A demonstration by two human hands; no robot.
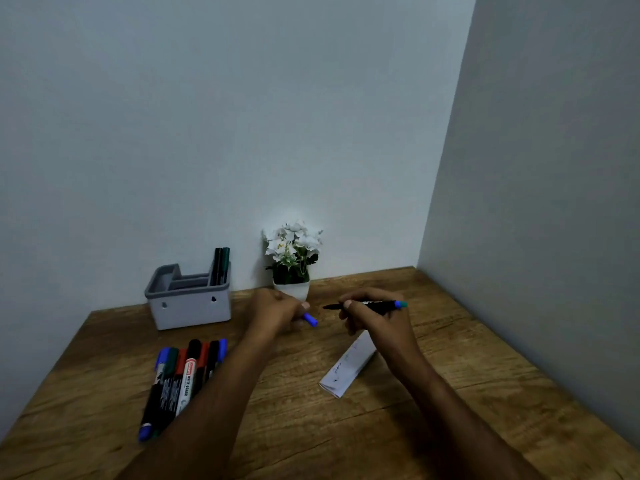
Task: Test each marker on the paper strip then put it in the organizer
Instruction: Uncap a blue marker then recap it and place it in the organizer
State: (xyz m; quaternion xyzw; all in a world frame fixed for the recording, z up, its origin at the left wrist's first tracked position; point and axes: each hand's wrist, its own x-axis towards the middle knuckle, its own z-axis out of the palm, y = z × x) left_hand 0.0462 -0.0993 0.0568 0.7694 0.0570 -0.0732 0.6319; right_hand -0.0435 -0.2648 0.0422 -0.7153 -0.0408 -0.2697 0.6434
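Observation:
My right hand [375, 318] grips an uncapped black marker [377, 304] held level above the table, its tip pointing left and its blue end to the right. My left hand [277, 311] pinches the marker's blue cap [310, 319], a short gap away from the tip. The white paper strip [348, 370] lies on the table below my right hand, with a few ink marks on it. A grey organizer [188, 306] stands at the back left with two dark markers [220, 266] upright in its right rear compartment. Several capped markers [181, 379] lie bunched at the front left.
A white pot of artificial white flowers [292, 261] stands against the back wall just behind my hands. The wooden table [467, 375] sits in a corner, with walls at the back and on the right.

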